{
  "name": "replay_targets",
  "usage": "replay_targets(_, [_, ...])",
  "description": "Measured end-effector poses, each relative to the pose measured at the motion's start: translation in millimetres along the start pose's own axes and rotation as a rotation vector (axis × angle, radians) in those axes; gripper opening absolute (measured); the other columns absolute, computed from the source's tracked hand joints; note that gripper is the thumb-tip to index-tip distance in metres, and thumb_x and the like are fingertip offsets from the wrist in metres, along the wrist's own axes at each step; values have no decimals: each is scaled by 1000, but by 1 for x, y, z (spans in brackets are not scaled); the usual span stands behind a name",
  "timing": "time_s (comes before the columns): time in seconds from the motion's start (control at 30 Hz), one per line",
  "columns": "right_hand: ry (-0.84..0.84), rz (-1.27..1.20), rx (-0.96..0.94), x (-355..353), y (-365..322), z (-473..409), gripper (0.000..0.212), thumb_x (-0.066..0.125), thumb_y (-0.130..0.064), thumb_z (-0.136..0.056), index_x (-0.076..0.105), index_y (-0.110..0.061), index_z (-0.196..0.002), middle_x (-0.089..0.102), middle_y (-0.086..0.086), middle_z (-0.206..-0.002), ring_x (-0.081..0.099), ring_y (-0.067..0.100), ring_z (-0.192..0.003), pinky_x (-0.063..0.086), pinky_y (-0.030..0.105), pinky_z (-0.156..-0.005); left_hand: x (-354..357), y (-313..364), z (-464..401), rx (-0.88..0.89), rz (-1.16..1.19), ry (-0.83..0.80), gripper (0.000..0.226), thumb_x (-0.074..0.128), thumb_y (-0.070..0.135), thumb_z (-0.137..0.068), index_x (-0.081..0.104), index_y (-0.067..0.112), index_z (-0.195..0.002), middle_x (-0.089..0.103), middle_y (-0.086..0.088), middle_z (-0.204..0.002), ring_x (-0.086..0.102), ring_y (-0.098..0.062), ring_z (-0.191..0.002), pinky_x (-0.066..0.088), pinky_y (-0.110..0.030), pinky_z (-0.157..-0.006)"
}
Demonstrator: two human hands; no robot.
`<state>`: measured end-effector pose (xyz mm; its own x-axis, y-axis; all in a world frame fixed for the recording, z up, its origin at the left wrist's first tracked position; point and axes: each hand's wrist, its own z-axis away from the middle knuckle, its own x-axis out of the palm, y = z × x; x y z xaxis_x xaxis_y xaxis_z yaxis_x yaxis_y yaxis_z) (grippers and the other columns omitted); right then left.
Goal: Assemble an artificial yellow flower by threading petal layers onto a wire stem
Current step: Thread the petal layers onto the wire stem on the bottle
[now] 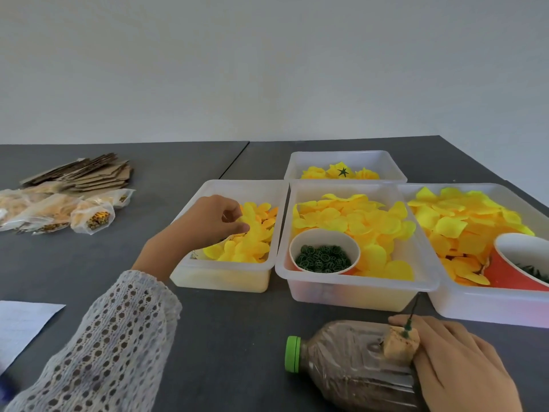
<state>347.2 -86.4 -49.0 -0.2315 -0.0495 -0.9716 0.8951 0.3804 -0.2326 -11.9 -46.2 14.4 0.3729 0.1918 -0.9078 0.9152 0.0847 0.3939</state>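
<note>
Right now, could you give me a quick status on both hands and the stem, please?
Left hand pinching petal in left bin. Right hand holds wire stem upright, bare. Bottle beside it; nothing blocking.

The person's left arm, in a pale open-knit sleeve (113, 331), stretches forward and up from the lower left, wrist bare. The left hand (208, 221) hangs palm down with its fingers curled inward, thumb and fingertips pinched together on a yellow petal (252, 230). The right hand (457, 361) lies low at the near right, back upward, fingers wrapped round a bottle (356, 361) lying on its side, thumb up by a thin green wire stem (411, 315).
</note>
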Motion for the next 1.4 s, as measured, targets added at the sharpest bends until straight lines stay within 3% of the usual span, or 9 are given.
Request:
replay_targets(0.27, [115, -90, -47, 7, 9, 6, 40, 30, -35, -99, 17, -58, -129, 26, -30, -142, 26, -3, -133, 19, 23, -112, -4, 43, 21, 46, 754, 7, 27, 62, 5, -91, 50, 9, -67, 60, 3, -63, 56, -10, -63, 49, -28, -70])
replay_targets(0.4, [375, -543, 80, -3, 5, 11, 47, 54, -6, -92, 47, -51, -104, 59, -16, -119, 56, 7, -104, 42, 31, -92, 2, 82, 44, 259, 1049, -147, 19, 65, 22, -74, 54, 22, -59, 52, -2, -68, 51, -15, -67, 48, -24, -67])
replay_targets(0.5, [664, -894, 28, -28, 7, 19, 19, 50, -19, -97, 65, -32, -96, 70, -11, -96, 64, 8, -91, 48, 20, -79, 7, 112, 57, 390, 1121, -218, 20, 63, 24, -75, 50, 22, -60, 45, -11, -68, 46, -17, -66, 44, -23, -65])
replay_targets(0.6, [506, -1166, -37, -69, 1, 13, 32, 45, -24, -98, 72, -30, -82, 71, -1, -84, 64, 15, -73, 48, 31, -64, 10, 139, 64, 478, 1125, -276, 19, 63, 24, -76, 51, 25, -61, 52, 1, -69, 46, -16, -66, 41, -24, -66])
replay_targets(0.77, [308, -1123, -271, -103, -20, 12, 32, 59, -43, -82, 63, -17, -63, 61, 5, -67, 49, 9, -62, 41, 17, -62, 21, 166, 66, 521, 1147, -335, 22, 63, 22, -75, 47, 23, -61, 46, -4, -69, 39, -14, -63, 35, -22, -61])
replay_targets(0.97, [115, -1480, -200, -90, -13, 4, 22, 71, -34, -79, 68, -16, -68, 60, 12, -77, 50, 18, -70, 37, 31, -62, 50, 170, 72, 403, 1787, -594, 31, 81, 16, -75, 50, 11, -77, 62, -10, -78, 60, -31, -75, 53, -37, -73])
replay_targets(1.07, [2, -1650, -174, -75, -9, 3, 51, 75, -39, -75, 65, 8, -92, 59, 36, -100, 51, 35, -86, 38, 45, -75, 62, 170, 81, 350, 2119, -789, 17, 68, 4, -87, 55, -3, -94, 69, -21, -93, 69, -36, -86, 56, -44, -78])
replay_targets(1.23, [-34, -1732, -125, -66, -3, -1, 50, 75, -38, -77, 63, 10, -84, 59, 31, -87, 52, 34, -79, 40, 47, -73, 81, 162, 84, 150, 1964, -580, 57, 88, 26, -69, 52, 6, -107, 54, -5, -80, 29, -26, -80, 27, -49, -86])
replay_targets(1.4, [-63, -1729, -85, -60, -2, 1, 27, 63, -26, -83, 68, -1, -74, 63, 17, -72, 52, 30, -66, 42, 45, -66, 90, 145, 90, 104, 1876, -578, 34, 87, 23, -72, 67, 14, -98, 54, 2, -75, 47, -8, -59, 44, -22, -56])
